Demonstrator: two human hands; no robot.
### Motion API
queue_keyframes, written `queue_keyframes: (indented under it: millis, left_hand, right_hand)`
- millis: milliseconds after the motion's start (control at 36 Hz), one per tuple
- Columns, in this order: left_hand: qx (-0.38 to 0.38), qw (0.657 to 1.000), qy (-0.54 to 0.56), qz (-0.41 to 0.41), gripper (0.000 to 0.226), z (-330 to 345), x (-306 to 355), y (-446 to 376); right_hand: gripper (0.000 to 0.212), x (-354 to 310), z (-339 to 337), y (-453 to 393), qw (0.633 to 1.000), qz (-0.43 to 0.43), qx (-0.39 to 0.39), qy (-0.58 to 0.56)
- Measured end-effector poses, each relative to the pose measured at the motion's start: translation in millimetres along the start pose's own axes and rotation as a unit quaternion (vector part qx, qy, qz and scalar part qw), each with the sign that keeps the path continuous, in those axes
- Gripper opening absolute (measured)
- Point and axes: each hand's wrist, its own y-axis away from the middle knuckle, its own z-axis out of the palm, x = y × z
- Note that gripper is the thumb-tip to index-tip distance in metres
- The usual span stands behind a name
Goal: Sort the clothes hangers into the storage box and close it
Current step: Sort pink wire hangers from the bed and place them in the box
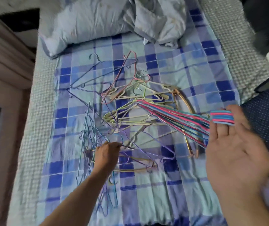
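- No brand, label or writing is showing anywhere readable.
- Loose clothes hangers [130, 111] are lying tangled at the frame's centre on a blue checked sheet [187, 75], a pillow [84, 25] sitting above.
- The left hand [106, 151], lower centre, is pinching a thin wire hanger.
- The right hand [233, 147], at the right edge, is spreading open-palmed, a bundle of pink-and-blue hangers [179, 121] hooked over its fingertips.
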Motion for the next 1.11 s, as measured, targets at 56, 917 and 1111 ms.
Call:
queue_keyframes:
  millis: [56,917,1111]
  left_hand:
    - [0.014,0.998,0.055,-0.034,0.012,-30,-16,13]
    - [0.133,0.78,0.611,0.025,0.017,-388,-129,164]
    - [0.101,0.757,0.626,0.155,0.018,-436,-147,166]
  right_hand:
    - [0.06,3,-2,-7,0.992,0.051,-0.066,-0.089]
    - [0.037,-10,99,152,0.973,-0.115,-0.197,0.029]
    - [0.052,-11,121,179,0.97,-0.115,-0.206,0.051]
